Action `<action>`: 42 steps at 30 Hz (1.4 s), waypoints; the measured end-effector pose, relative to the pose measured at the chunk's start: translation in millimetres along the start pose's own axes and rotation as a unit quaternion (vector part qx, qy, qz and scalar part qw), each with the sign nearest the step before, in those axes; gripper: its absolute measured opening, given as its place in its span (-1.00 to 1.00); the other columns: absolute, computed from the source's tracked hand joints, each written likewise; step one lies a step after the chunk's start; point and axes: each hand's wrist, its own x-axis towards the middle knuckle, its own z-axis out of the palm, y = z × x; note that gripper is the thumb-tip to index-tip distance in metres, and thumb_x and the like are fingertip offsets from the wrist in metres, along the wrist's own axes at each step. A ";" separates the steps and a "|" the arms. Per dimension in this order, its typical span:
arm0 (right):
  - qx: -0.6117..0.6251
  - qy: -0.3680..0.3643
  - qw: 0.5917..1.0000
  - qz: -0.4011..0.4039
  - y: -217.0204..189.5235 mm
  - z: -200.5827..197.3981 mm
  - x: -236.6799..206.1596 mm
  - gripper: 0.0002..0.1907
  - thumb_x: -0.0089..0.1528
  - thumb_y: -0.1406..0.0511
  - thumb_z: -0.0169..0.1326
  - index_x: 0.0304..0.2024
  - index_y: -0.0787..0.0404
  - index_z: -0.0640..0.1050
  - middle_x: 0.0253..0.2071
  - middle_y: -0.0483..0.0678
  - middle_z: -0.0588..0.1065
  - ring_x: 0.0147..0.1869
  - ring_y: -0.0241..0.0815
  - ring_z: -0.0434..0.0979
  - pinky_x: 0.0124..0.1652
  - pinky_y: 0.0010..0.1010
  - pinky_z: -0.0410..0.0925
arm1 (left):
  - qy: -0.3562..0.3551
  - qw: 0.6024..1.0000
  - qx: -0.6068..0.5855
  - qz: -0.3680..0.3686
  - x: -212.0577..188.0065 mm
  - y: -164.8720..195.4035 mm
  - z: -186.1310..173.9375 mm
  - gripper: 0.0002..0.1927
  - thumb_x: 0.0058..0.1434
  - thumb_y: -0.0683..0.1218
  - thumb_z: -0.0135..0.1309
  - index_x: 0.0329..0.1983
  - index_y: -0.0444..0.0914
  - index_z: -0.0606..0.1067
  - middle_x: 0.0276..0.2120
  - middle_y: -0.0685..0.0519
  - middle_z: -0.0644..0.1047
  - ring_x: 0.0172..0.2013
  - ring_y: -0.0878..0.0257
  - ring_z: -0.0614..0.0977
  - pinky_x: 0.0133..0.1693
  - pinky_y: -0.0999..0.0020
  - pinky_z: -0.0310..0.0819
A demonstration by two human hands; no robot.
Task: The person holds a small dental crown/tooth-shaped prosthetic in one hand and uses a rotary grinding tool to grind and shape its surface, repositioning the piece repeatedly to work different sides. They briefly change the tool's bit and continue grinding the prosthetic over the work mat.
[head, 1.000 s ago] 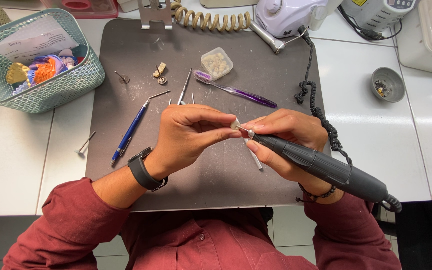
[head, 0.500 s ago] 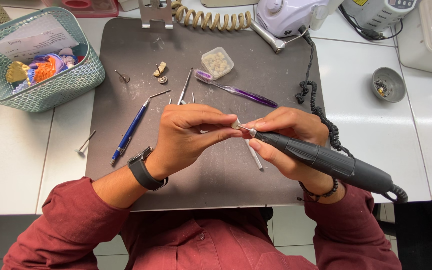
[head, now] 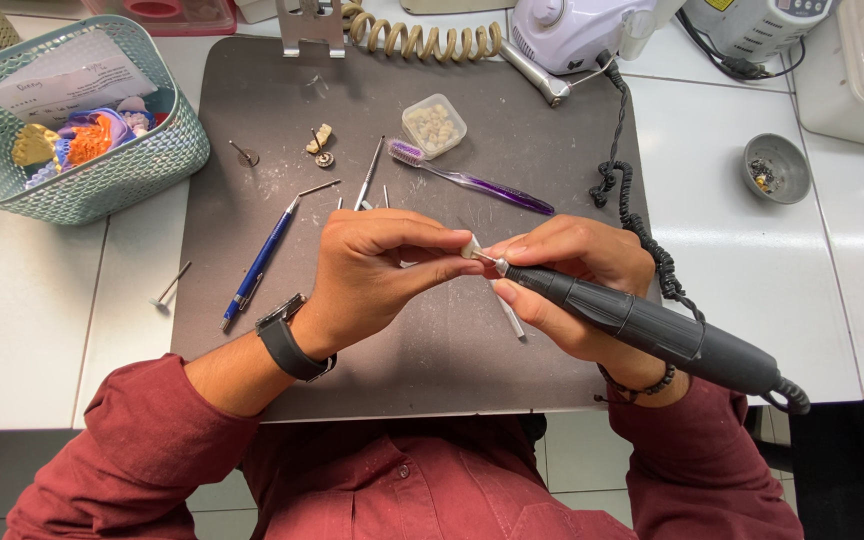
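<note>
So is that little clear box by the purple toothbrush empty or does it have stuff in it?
Not empty. The clear box holds small pale pieces; what they are, I cannot tell.

The small pale piece (head: pixel 471 250) between the fingertips of the left hand (head: pixel 377 270) is mostly covered, and its shape cannot be told. The tip of the grey handpiece (head: pixel 642 325) is too small to see clearly where it meets this piece. The right hand (head: pixel 572 285) hides part of a thin white stick (head: pixel 508 312). The contents of the small grey bowl (head: pixel 777 168) are too small to tell. The top edge cuts off the white machine (head: pixel 577 30).
</note>
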 end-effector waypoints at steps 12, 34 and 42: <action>0.016 0.005 1.000 0.012 2.7 -1.5 -1.2 -0.76 0.22 0.51 0.27 -0.09 0.30 0.53 -0.10 0.13 0.62 -0.01 -0.15 0.71 -0.04 -0.43 0.58 | 0.004 0.999 0.028 0.018 2.4 4.2 0.3 -0.78 0.18 -0.25 0.36 -0.11 -0.30 0.66 -0.21 -0.01 0.70 -0.21 0.30 0.77 -0.15 0.50 0.74; 0.279 0.106 0.946 0.126 32.6 -12.4 -8.8 -0.74 0.38 0.35 0.02 -0.39 0.39 0.46 -0.35 0.12 0.46 -0.38 -0.15 0.46 -0.38 -0.38 0.36 | -0.243 0.909 0.339 0.024 6.4 -10.0 -1.1 -0.84 0.16 -0.07 0.37 -0.28 -0.20 0.64 -0.31 0.06 0.58 -0.19 0.13 0.60 -0.16 0.18 0.49; 0.567 -0.133 0.745 0.327 60.0 10.7 -13.8 -0.59 0.40 0.22 -0.03 -0.48 0.33 0.50 -0.52 0.06 0.41 -0.58 -0.18 0.36 -0.53 -0.39 0.21 | -0.087 0.878 0.414 0.223 22.0 -4.2 1.2 -0.39 0.21 -0.04 0.27 0.36 -0.11 0.44 0.21 0.00 0.43 0.21 0.08 0.47 0.20 0.08 0.32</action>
